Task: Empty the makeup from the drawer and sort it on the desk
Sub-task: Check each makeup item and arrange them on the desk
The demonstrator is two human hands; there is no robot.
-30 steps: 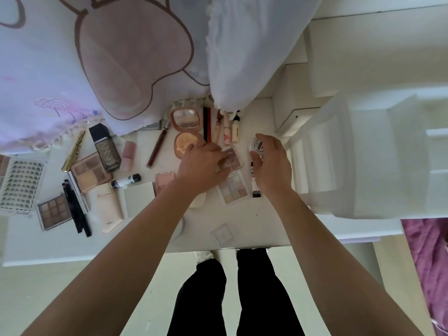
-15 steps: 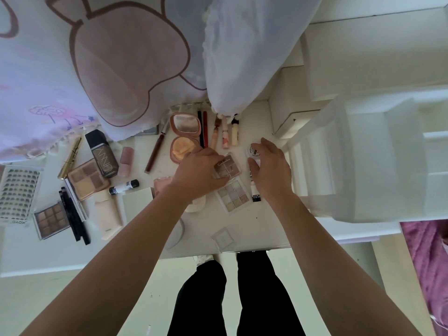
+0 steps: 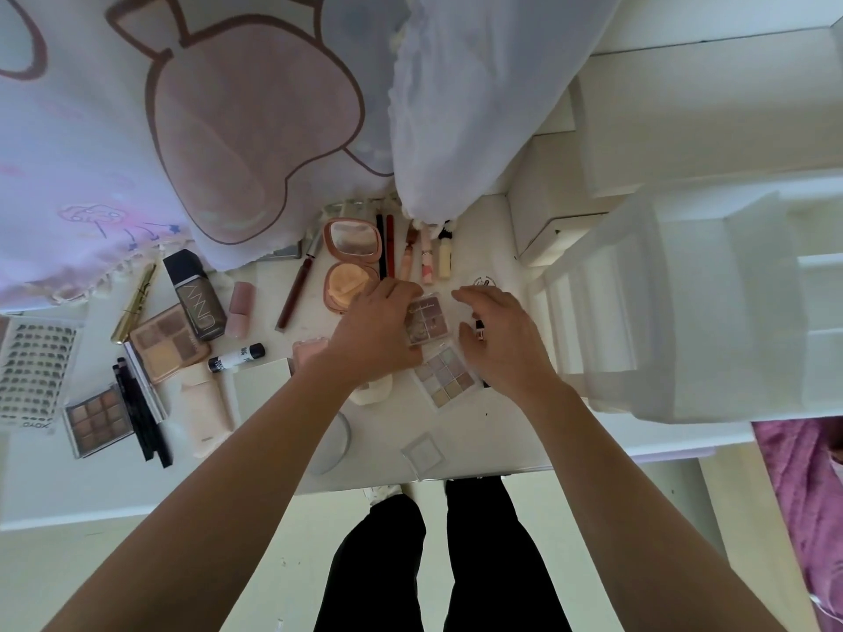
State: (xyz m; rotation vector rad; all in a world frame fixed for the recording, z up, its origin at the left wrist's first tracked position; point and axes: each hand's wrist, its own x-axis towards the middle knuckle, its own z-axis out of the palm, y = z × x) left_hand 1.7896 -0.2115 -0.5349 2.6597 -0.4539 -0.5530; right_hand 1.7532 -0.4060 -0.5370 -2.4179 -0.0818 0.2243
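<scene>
Between your hands, your left hand (image 3: 374, 330) is gripping the small palette (image 3: 429, 319), your right hand (image 3: 499, 339) is hovering unclenched, hiding a dark tube (image 3: 479, 328).

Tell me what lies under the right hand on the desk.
Under the right hand a small dark-capped tube peeks out by the thumb, and the pale eyeshadow palette runs beneath its edge. Whatever else the palm covers is hidden.

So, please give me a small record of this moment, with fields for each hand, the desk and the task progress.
left hand: on the mauve palette, gripping its left edge
right hand: open, hovering right of that palette
pastel palette: flat, just below the mauve one
desk: many makeup items spread out
progress: sorting under way
</scene>
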